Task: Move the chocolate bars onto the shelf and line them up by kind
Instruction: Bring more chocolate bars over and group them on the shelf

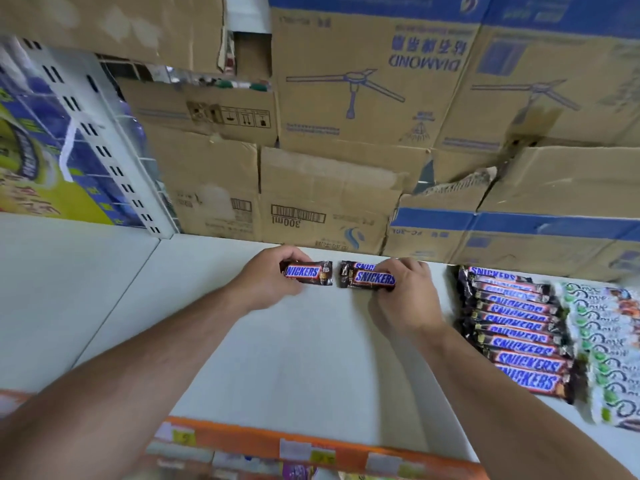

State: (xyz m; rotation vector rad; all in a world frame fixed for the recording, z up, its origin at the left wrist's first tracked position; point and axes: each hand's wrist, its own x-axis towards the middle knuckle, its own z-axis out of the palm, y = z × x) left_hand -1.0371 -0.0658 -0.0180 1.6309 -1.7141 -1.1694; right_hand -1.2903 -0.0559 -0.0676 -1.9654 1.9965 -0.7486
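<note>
My left hand [268, 280] grips one brown Snickers bar [309, 273] by its left end, low over the white shelf [277, 358] near the back. My right hand [403, 296] holds two stacked Snickers bars [367, 277] by their right ends, just right of the first bar. A lined-up row of several Snickers bars [519, 334] lies at the right of the shelf. Beside it, further right, runs a row of white and green chocolate bars [606, 348].
Cardboard boxes [363, 116] are stacked along the back of the shelf. A white perforated upright [104, 150] stands at the back left. An orange price strip [294, 448] runs along the shelf's front edge.
</note>
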